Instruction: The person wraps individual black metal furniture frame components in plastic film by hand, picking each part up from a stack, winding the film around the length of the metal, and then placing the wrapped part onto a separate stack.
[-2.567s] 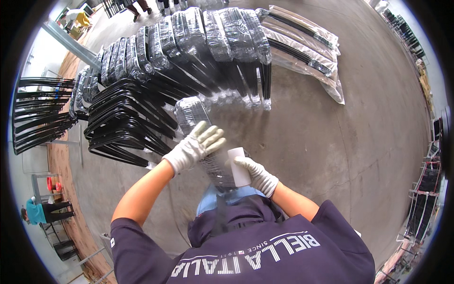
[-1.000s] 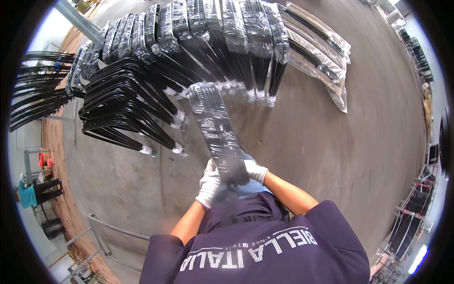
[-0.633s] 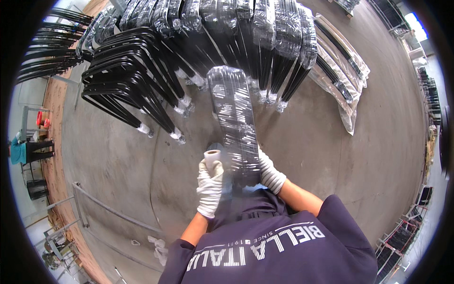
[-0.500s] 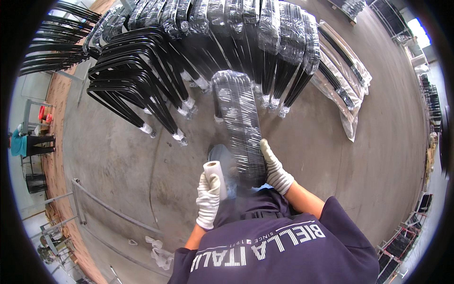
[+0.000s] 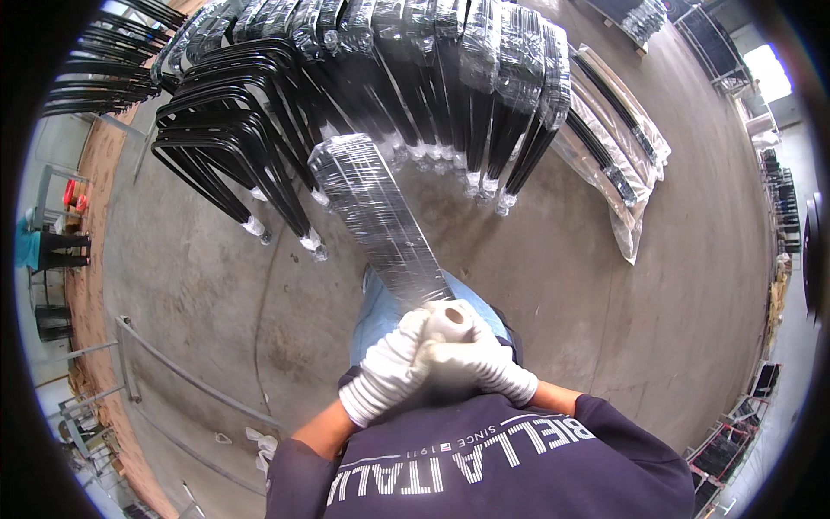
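Note:
A roll of clear stretch film [image 5: 453, 321] stands on end close to my body, its hollow core facing up. My left hand [image 5: 389, 368], in a white striped glove, closes on the roll from the left. From the right my right hand [image 5: 484, 362], gloved alike, wraps its fingers round it, and the two hands touch. Just beyond them a long black bundle wound in shiny film [image 5: 376, 216] slants away to the far left. Its near end is hidden behind the hands and roll.
Black bent-tube frames [image 5: 229, 130] and film-wrapped bundles [image 5: 480, 65] stand in a row ahead. Bagged black parts [image 5: 609, 147] lie at the right. A grey metal rail [image 5: 194, 378] runs at the lower left near crumpled film [image 5: 259, 443]. Another person [image 5: 47, 251] stands far left.
My right hand has left the bundle and joined my left hand at the film roll. The roll has moved right, and the bundle's far end has swung left.

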Demonstrator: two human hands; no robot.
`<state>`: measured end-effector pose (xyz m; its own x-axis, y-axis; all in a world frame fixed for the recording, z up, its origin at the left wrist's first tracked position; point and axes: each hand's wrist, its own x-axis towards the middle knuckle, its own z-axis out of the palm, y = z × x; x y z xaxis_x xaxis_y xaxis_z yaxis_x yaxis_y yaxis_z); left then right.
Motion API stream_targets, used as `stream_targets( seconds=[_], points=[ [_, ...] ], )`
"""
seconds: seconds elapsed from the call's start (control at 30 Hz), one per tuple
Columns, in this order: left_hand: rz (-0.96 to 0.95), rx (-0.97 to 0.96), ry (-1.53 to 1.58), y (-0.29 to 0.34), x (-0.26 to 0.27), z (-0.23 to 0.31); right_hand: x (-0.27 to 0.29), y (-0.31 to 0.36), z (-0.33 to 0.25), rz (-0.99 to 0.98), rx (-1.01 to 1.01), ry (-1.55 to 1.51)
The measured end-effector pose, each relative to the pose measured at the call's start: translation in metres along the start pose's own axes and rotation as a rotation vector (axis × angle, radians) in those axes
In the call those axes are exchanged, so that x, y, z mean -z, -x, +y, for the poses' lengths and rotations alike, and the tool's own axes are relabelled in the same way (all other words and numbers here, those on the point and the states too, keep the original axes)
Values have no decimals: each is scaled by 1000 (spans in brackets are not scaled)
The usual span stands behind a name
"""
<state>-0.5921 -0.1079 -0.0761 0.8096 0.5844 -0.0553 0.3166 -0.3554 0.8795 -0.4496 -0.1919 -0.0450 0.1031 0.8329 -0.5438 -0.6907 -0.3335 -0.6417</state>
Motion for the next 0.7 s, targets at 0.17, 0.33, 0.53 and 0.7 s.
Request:
stream_targets(
  seconds=[0.17, 0.33, 0.53, 0.7],
  points=[
    [-263, -453, -457, -41, 40, -18, 33, 1, 1, 94, 115, -70],
    [-171, -777, -769, -89, 14, -45, 65, -14, -5, 87, 44, -30],
    [-529, -790, -769, -145, 15, -7, 65, 10, -5, 231, 53, 89],
    [-786, -981, -679, -184, 5, -10, 81, 25, -11, 170, -56, -221]
  ],
)
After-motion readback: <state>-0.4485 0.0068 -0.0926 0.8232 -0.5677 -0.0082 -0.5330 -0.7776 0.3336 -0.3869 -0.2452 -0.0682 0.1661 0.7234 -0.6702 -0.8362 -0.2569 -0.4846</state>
